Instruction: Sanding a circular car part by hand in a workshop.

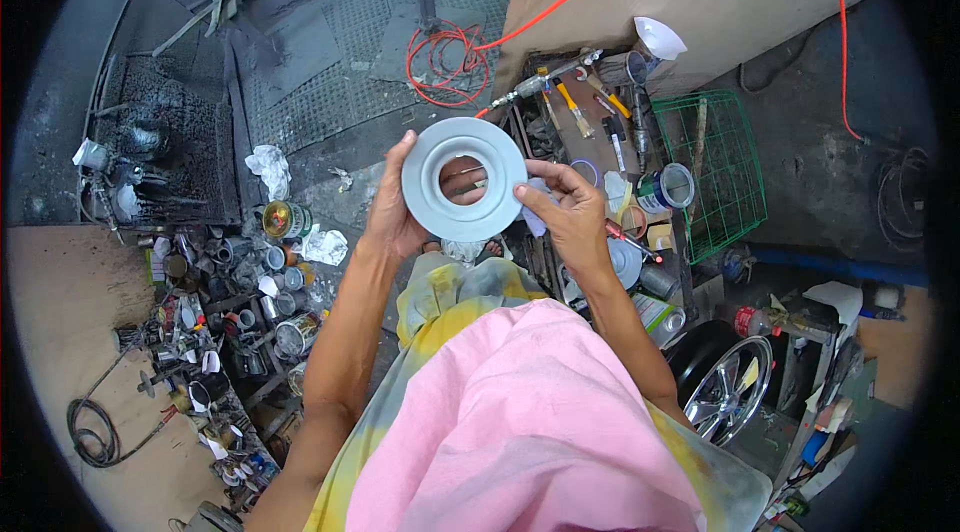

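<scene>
Far L, up top: dark tray [165, 147], black-crusted, w/ grimy bits on it. Below it, lower L, a coiled black hose [92, 440] lies on a tan board [60, 332]. Next, a dense jumble of cans & jars [245, 317], many paint-stained. Just R of the jumble's top end, an open can [287, 220] w/ amber-yellow showing inside; crumpled white paper [268, 172] near it, on the floor.

Mid: L hand [393, 212] grips the L side of a grey disc [424, 182], thumb along the rim, fingers behind; some fingers show thru the center hole. Disc is round w/ stepped rings, held up in front of the body, face to cam, btw both hands. Orange-red hose [447, 62] coiled on the floor beyond. Pink cloth [520, 422] covers the torso, bottom ctr. R hand [570, 212] pinches the disc's R edge, thumb on the front, index at the rim.

R of that: tabletop [590, 149] w/ a yellow-handled brush [574, 110], other small tools, & an open can [678, 186] at its R side. Green wire basket [715, 172] just beside. Lower R: shiny spoked wheel [735, 387], w/ a red-labeled bottle [752, 321] near its top.
</scene>
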A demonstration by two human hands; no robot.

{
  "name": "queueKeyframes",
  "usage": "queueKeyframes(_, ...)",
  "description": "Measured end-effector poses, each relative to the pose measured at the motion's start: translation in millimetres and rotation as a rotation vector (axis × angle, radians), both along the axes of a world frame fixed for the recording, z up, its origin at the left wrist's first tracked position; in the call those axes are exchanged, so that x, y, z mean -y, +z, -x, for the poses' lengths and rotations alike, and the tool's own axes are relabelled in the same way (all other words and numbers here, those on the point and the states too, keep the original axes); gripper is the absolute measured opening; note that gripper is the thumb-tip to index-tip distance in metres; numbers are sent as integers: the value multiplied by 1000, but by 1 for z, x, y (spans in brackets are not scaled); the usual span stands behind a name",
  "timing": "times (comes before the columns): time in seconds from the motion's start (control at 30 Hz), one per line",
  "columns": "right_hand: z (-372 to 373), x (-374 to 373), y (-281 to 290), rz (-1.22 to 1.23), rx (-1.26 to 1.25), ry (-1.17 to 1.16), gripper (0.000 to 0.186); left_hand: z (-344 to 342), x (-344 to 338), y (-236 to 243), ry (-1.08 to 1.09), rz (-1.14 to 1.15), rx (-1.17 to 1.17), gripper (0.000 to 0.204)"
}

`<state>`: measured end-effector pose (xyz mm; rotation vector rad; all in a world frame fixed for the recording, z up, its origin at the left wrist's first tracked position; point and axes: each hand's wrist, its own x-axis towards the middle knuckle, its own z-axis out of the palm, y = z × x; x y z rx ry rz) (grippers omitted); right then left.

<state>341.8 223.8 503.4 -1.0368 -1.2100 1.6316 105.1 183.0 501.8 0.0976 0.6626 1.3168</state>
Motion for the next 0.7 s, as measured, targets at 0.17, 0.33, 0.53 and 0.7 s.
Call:
queueKeyframes(0.17,-12,2,1,36,17,-27,36,6,4,-2,-76,62,-507,64)
queueKeyframes(0.33,-12,11,8,109,39,-47,31,4,5,-3,-102,-64,-491,52)
queueKeyframes(0.53,-12,20,3,72,35,-117,33,-7,9,3,-40,-205,-774,27)
queueKeyframes(0.7,-14,24,2,118,-6,-167,34,-7,8,1,-42,-219,-851,31)
